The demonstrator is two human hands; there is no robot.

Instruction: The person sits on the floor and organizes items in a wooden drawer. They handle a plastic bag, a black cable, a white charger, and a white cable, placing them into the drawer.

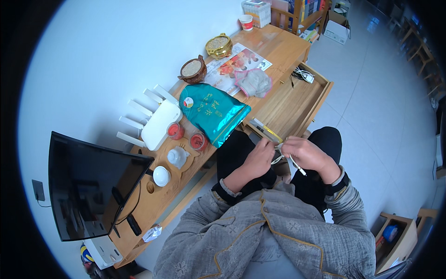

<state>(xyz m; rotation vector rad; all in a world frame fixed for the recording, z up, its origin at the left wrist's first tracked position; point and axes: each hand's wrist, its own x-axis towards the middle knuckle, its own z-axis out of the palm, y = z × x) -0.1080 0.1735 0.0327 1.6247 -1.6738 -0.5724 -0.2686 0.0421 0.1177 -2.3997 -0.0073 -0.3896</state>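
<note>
Between both hands, above my lap, is a white cable [277, 159], partly looped, with a plug end hanging below the fingers. My left hand [259, 157] pinches one side of the bundle. My right hand [304, 152] grips the other side, and the plug end sticks out under it. Just beyond my fingers stands the open wooden drawer [289, 108]. At its far end lie a white power adapter and bundled cables [304, 75]. A flat item with a yellow edge [266, 129] rests along the drawer's near side.
The wooden desk [289, 43] holds a teal foil bag [212, 110], a grey cloth [254, 83], two sand-filled pots, a white router [161, 125], red jars, white cups [161, 176] and a monitor [94, 188]. A smaller wooden drawer [397, 240] stands at lower right.
</note>
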